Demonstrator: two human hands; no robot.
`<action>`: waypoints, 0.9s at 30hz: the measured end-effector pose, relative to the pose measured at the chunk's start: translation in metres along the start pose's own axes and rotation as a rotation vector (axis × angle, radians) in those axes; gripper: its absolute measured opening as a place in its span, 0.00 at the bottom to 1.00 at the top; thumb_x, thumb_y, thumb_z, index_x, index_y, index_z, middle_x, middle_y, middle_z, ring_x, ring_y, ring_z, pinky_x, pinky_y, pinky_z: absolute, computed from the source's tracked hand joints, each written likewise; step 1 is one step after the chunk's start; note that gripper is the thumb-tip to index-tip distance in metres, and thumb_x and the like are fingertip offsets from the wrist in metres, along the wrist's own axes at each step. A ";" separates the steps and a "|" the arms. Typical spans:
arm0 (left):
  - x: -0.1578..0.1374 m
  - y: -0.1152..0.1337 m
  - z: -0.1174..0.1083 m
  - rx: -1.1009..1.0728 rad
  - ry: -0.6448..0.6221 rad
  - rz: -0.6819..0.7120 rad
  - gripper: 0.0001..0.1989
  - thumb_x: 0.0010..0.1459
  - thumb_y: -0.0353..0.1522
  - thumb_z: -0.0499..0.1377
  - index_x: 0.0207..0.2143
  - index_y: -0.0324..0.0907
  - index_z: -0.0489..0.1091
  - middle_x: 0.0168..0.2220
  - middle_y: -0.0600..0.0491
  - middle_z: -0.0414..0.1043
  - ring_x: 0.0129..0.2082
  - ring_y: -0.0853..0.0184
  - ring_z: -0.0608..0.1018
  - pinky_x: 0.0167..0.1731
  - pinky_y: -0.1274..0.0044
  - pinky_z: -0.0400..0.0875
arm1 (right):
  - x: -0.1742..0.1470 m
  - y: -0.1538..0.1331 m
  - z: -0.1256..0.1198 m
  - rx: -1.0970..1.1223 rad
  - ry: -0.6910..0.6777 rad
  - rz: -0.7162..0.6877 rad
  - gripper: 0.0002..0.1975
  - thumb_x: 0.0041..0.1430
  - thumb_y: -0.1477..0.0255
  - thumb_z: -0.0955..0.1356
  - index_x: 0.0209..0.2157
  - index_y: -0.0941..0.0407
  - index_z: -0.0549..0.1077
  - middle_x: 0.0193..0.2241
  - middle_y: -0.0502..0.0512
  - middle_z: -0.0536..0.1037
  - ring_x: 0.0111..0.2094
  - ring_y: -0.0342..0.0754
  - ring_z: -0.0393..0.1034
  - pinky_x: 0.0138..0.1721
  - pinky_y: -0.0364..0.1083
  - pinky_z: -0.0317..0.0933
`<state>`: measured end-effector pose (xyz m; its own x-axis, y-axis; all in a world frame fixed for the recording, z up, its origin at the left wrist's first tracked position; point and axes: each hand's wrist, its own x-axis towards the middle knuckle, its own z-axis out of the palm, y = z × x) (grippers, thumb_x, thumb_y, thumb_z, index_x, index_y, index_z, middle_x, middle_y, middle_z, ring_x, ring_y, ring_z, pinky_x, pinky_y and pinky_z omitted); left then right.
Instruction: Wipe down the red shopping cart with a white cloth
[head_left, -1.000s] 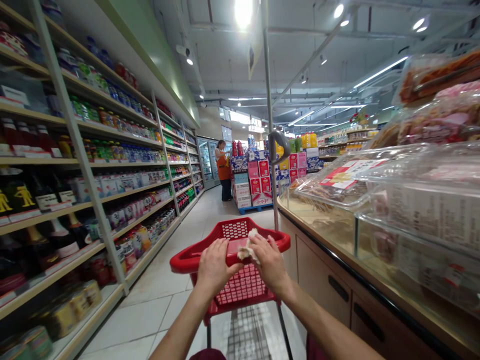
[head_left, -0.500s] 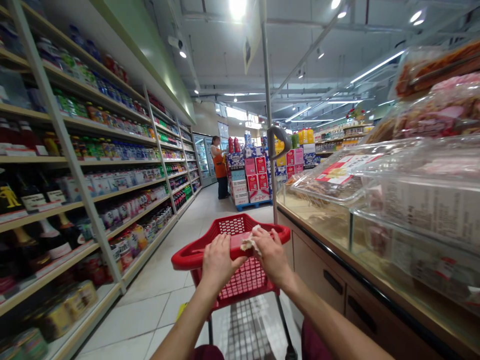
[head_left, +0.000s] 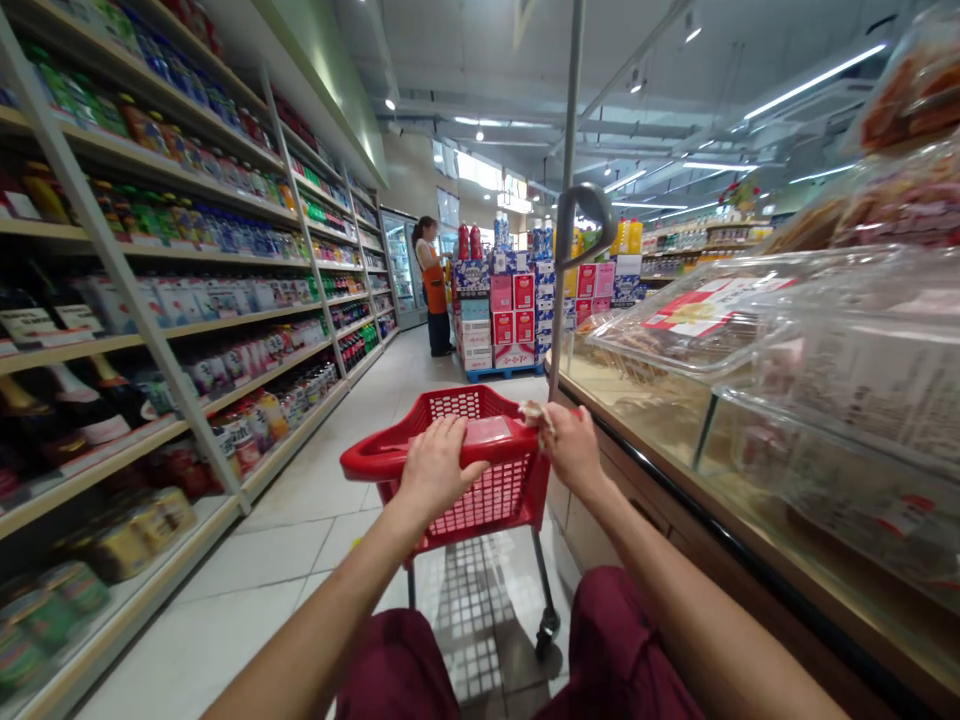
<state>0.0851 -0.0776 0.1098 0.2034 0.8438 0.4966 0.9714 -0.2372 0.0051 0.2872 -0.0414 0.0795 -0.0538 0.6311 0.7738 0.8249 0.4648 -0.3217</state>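
A red plastic shopping cart (head_left: 480,487) stands in front of me, its basket showing no goods. My left hand (head_left: 439,462) is laid over the cart's red handle (head_left: 375,458), fingers curled across the top and thumb stretched along the near side. At the handle's right end, my right hand (head_left: 571,445) is closed on a crumpled white tissue (head_left: 534,412) that pokes out past the fingers. Whether this hand also grips the handle is partly hidden.
Shelves of bottles and cans (head_left: 217,240) line the left side. A display counter (head_left: 637,400) with clear food packs (head_left: 697,300) runs close along the right, a metal pole (head_left: 570,130) at its far end. Ahead, a person in an orange apron (head_left: 435,285) stands beside stacked boxes (head_left: 514,320).
My right hand has slid right along the handle, taking the tissue with it. The left hand stays on the handle. The view has tilted down, and the boxes look slightly nearer.
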 end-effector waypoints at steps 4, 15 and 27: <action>0.003 -0.013 -0.003 0.028 -0.078 -0.060 0.32 0.51 0.48 0.49 0.54 0.38 0.54 0.55 0.44 0.58 0.54 0.58 0.61 0.52 0.67 0.53 | 0.005 0.004 0.004 -0.020 0.052 0.079 0.14 0.57 0.74 0.56 0.40 0.56 0.67 0.40 0.57 0.73 0.45 0.51 0.65 0.52 0.56 0.46; 0.026 -0.019 -0.004 0.023 -0.174 -0.059 0.25 0.53 0.44 0.45 0.49 0.41 0.61 0.47 0.48 0.68 0.47 0.60 0.69 0.45 0.70 0.61 | 0.020 0.023 0.024 0.081 0.031 0.075 0.14 0.58 0.72 0.57 0.44 0.53 0.67 0.46 0.55 0.71 0.50 0.50 0.60 0.53 0.56 0.43; 0.054 -0.006 0.010 -0.397 -0.314 0.022 0.24 0.50 0.46 0.44 0.47 0.48 0.63 0.46 0.53 0.69 0.45 0.58 0.71 0.44 0.67 0.65 | 0.040 0.007 0.037 0.095 -0.048 0.076 0.15 0.58 0.72 0.58 0.47 0.54 0.64 0.49 0.52 0.68 0.55 0.46 0.54 0.55 0.52 0.39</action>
<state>0.0911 -0.0257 0.1282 0.3093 0.9261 0.2160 0.8576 -0.3698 0.3575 0.2701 0.0105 0.0882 -0.0221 0.6947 0.7190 0.7704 0.4701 -0.4306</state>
